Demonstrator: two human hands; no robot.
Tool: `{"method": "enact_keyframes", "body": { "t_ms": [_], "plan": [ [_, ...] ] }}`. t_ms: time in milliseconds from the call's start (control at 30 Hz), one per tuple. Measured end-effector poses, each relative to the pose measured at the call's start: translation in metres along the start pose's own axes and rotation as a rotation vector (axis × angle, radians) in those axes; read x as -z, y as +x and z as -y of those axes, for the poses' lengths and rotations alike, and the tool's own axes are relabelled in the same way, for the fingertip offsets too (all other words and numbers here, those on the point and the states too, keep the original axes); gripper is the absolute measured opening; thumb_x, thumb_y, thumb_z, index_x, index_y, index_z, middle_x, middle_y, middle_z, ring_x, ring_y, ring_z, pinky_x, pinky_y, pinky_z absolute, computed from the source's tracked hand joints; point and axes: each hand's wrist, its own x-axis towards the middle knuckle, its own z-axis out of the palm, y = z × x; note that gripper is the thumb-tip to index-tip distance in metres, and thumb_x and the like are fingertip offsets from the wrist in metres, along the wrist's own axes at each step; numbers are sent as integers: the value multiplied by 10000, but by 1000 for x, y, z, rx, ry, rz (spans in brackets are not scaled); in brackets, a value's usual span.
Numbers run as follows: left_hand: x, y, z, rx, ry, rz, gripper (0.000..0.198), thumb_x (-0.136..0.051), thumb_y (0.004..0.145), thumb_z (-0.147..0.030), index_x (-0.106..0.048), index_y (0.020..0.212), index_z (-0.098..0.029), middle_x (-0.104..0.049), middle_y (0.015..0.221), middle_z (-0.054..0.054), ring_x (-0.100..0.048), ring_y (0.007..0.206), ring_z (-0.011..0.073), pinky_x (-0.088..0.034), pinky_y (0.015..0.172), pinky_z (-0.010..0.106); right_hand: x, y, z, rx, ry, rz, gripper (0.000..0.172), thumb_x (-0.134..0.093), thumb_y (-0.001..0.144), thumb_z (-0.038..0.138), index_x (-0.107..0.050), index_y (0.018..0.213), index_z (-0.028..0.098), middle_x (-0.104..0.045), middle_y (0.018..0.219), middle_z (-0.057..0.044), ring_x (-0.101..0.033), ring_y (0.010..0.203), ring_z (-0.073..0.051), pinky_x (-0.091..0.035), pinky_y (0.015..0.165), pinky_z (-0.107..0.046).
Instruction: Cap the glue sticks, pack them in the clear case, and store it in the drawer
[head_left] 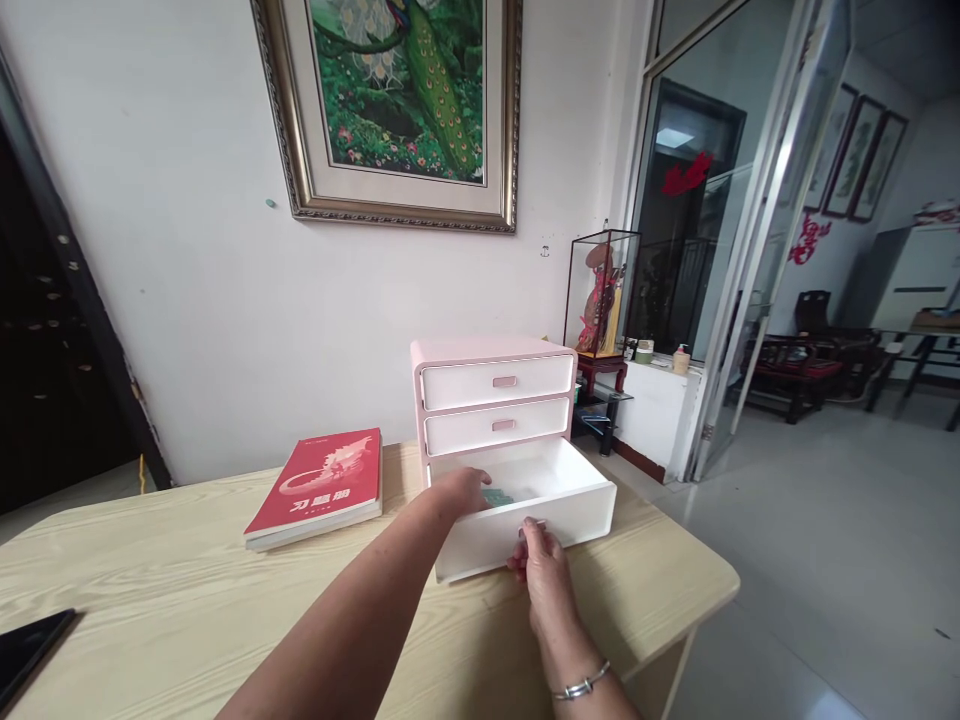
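A small pink drawer cabinet (pixel 491 348) with white drawers stands on the table, and its lowest drawer (pixel 585 508) is pulled out. My right hand (pixel 541 562) grips the drawer handle at the middle of the front panel, fingers curled under it. Over the front edge, my left hand (pixel 469 490) reaches into that drawer. Its thumb side shows, but the other fingers are hidden behind the panel. Close beside it inside the drawer lies a greenish thing (pixel 495 496), too small and covered to name. The two upper drawers are closed.
A thick red book (pixel 322 480) lies left of the cabinet on the wooden table (pixel 172 590). A dark phone-like slab (pixel 34 650) is at the near left edge. The table's rounded right corner borders the floor. A glass display case (pixel 602 295) stands behind, right of the cabinet.
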Motion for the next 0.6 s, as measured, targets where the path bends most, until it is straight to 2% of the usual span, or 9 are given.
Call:
{"method": "enact_keyframes", "body": {
  "t_ms": [67, 133, 233, 300, 367, 433, 500, 600],
  "plan": [
    [4, -4, -1, -27, -12, -12, 532, -816, 578, -266, -726, 1101, -226, -746, 998, 57, -683, 937, 261, -507, 847, 299, 0, 1, -1, 5, -5, -1, 294, -593, 837, 486, -582, 770, 200, -562, 543, 43, -550, 466, -137, -372, 424, -238],
    [13, -15, -5, -62, -28, -78, 494, -790, 632, -300, -720, 1113, -211, -736, 1046, 71, -676, 970, 268, -506, 861, 306, 0, 1, 0, -3, 3, 5, 309, -608, 826, 502, -580, 786, 196, -576, 541, 39, -568, 464, -144, -378, 414, -237],
    [30, -47, -7, -133, -54, -257, 402, -643, 800, -307, -682, 1184, -193, -664, 1233, 93, -625, 1103, 263, -464, 963, 326, -1, -1, 2, -17, 28, 19, 376, -630, 800, 553, -572, 839, 184, -630, 575, 15, -618, 495, -161, -409, 415, -230],
    [38, -76, 2, -186, -67, -381, 349, -531, 891, -308, -664, 1198, -208, -619, 1301, 81, -578, 1178, 239, -426, 1024, 326, -2, -2, 3, -23, 53, 26, 441, -643, 777, 594, -562, 885, 174, -677, 629, -14, -662, 551, -180, -449, 436, -230],
    [40, -108, 25, -276, -75, -554, 309, -490, 925, -330, -680, 1137, -211, -638, 1246, 82, -571, 1177, 232, -439, 1019, 337, -4, -1, 3, -38, 85, 34, 507, -663, 746, 629, -553, 929, 169, -708, 680, -37, -699, 619, -201, -492, 470, -238],
    [36, -141, 62, -316, -40, -674, 316, -457, 949, -352, -678, 1124, -209, -651, 1196, 95, -588, 1144, 234, -471, 979, 340, -7, 5, 1, -76, 113, 44, 555, -694, 704, 649, -546, 938, 169, -716, 689, -43, -719, 659, -218, -521, 500, -249],
    [29, -170, 107, -266, 12, -724, 309, -457, 947, -366, -686, 1085, -212, -667, 1147, 100, -617, 1080, 240, -504, 912, 340, -13, 14, 0, -116, 130, 48, 567, -720, 675, 649, -546, 926, 172, -716, 681, -41, -726, 666, -224, -537, 513, -257],
    [17, -204, 169, -145, 53, -712, 293, -484, 921, -390, -700, 1042, -233, -689, 1109, 89, -631, 1054, 252, -499, 925, 359, -25, 31, -1, -152, 130, 45, 511, -724, 693, 613, -548, 895, 178, -713, 668, -38, -727, 652, -217, -542, 510, -256]
  ]
}}
